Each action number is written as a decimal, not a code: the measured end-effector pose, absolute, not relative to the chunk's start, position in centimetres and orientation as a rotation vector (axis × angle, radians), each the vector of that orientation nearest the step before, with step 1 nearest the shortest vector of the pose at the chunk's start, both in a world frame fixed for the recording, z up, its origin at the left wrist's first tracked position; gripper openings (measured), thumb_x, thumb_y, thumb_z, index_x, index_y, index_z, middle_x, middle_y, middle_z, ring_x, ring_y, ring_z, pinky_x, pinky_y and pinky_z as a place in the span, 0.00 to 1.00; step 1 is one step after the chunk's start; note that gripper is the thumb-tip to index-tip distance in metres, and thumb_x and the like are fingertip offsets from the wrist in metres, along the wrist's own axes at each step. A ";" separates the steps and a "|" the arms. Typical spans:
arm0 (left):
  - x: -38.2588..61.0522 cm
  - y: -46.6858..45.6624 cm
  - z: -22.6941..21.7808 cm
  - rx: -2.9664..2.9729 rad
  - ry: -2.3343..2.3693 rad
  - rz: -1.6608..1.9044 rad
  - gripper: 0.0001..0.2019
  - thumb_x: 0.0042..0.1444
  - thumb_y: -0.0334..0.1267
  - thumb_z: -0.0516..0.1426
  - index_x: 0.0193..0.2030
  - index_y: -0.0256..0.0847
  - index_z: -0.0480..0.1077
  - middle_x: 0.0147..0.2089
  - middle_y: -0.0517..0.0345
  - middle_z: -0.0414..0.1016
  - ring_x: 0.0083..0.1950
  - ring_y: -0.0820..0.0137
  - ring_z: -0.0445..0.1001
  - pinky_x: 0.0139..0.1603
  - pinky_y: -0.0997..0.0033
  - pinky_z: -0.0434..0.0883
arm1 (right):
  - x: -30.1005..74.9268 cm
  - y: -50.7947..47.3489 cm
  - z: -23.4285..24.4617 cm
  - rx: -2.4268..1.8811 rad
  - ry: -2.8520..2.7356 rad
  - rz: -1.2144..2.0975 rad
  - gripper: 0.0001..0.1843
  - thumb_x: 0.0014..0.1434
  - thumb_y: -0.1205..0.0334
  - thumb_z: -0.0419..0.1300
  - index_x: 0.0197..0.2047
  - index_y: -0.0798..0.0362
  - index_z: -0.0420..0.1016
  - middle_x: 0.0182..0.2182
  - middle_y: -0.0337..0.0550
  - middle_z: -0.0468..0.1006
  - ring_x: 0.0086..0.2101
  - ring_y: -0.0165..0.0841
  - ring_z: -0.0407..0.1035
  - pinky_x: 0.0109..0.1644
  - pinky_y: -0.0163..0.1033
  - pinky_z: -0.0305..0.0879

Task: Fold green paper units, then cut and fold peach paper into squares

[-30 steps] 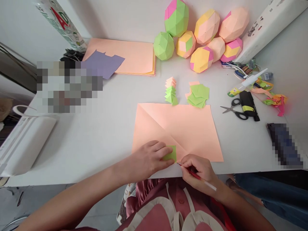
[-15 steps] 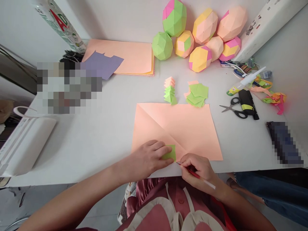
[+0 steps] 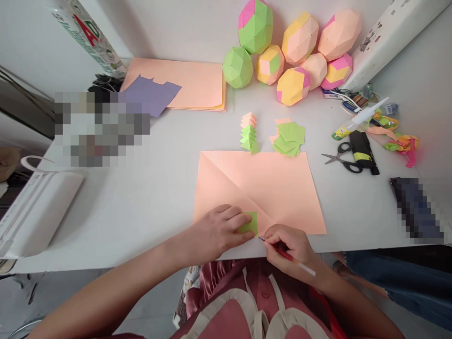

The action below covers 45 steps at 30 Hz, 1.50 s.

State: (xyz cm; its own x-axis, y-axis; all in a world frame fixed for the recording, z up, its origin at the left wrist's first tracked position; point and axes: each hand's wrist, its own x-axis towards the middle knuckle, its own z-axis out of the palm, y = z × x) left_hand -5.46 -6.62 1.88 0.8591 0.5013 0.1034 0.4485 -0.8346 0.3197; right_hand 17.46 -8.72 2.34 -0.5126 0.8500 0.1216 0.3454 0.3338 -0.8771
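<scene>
A peach sheet of paper point(image 3: 261, 183) with a diagonal crease lies flat near the table's front edge. On its lower edge is a small green paper square point(image 3: 252, 223), pinned down by the fingertips and thumb of my left hand point(image 3: 226, 230); part of it is hidden under those fingers. My right hand point(image 3: 287, 249) grips a slim red pen point(image 3: 284, 253), its tip by the lower right corner of the square. Beyond the sheet are a stack of folded green and peach papers point(image 3: 250, 134) and a loose pile of green pieces point(image 3: 289, 139).
Several faceted paper balls point(image 3: 300, 37) sit at the back. Scissors point(image 3: 344, 157), a black-and-yellow marker-like item point(image 3: 363, 153), a glue bottle point(image 3: 353, 123) and a phone point(image 3: 416, 207) lie to the right. A white bag point(image 3: 45, 216) is at left; peach sheets point(image 3: 197, 84) and purple paper point(image 3: 151, 96) lie behind.
</scene>
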 end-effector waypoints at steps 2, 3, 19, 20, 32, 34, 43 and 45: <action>-5.5 -6.6 1.9 2.742 0.724 0.254 0.19 0.60 0.27 0.46 0.54 0.44 0.67 0.54 0.51 0.67 0.49 0.63 0.63 0.51 0.61 0.63 | 17.5 -8.7 2.3 -1.047 -2.013 1.129 0.08 0.57 0.71 0.54 0.27 0.52 0.65 0.27 0.41 0.74 0.28 0.29 0.70 0.31 0.33 0.67; -5.5 -6.6 1.9 2.737 0.728 0.247 0.19 0.60 0.27 0.46 0.54 0.45 0.67 0.54 0.51 0.67 0.49 0.63 0.63 0.52 0.60 0.63 | 17.5 -8.8 2.2 -1.057 -1.994 1.152 0.09 0.56 0.71 0.54 0.26 0.52 0.65 0.26 0.41 0.74 0.27 0.29 0.69 0.30 0.33 0.67; -9.3 -8.4 0.8 2.677 1.154 0.412 0.20 0.64 0.30 0.46 0.61 0.46 0.60 0.66 0.49 0.57 0.69 0.54 0.48 0.63 0.43 0.58 | 23.0 -8.2 0.5 -1.046 -2.255 0.383 0.17 0.61 0.73 0.53 0.52 0.50 0.71 0.49 0.46 0.76 0.53 0.40 0.67 0.59 0.54 0.62; -10.0 -8.7 0.8 2.681 1.187 0.408 0.20 0.64 0.30 0.46 0.61 0.46 0.61 0.66 0.50 0.57 0.69 0.54 0.48 0.63 0.43 0.58 | 22.6 -8.5 0.5 -0.992 -2.316 0.345 0.18 0.61 0.74 0.53 0.52 0.51 0.71 0.49 0.47 0.76 0.53 0.40 0.68 0.59 0.53 0.62; -11.7 -11.7 2.1 2.662 1.407 0.228 0.25 0.59 0.23 0.46 0.62 0.47 0.60 0.71 0.54 0.45 0.70 0.54 0.43 0.62 0.48 0.61 | 17.4 -8.9 1.3 -0.780 -2.378 0.473 0.14 0.61 0.73 0.51 0.46 0.53 0.73 0.43 0.48 0.80 0.49 0.38 0.71 0.54 0.47 0.69; -11.3 -11.1 2.2 2.668 1.380 0.223 0.26 0.59 0.24 0.46 0.63 0.47 0.58 0.70 0.54 0.47 0.70 0.55 0.45 0.63 0.50 0.61 | 17.7 -8.9 1.1 -0.786 -2.364 0.480 0.14 0.61 0.73 0.51 0.46 0.53 0.73 0.44 0.49 0.79 0.49 0.38 0.70 0.54 0.48 0.69; -9.7 -6.6 0.5 2.746 1.647 0.219 0.21 0.61 0.37 0.50 0.60 0.35 0.58 0.67 0.37 0.53 0.67 0.49 0.52 0.60 0.48 0.62 | 17.8 -9.0 1.4 -0.766 -2.284 0.542 0.15 0.61 0.72 0.52 0.48 0.51 0.73 0.42 0.48 0.80 0.48 0.37 0.71 0.54 0.46 0.69; -8.5 -5.4 0.8 2.776 1.637 0.189 0.22 0.60 0.38 0.52 0.60 0.34 0.58 0.67 0.37 0.54 0.67 0.48 0.53 0.61 0.48 0.60 | 17.8 -9.0 1.5 -0.767 -2.276 0.556 0.15 0.62 0.72 0.51 0.49 0.51 0.73 0.42 0.48 0.79 0.48 0.37 0.71 0.54 0.46 0.69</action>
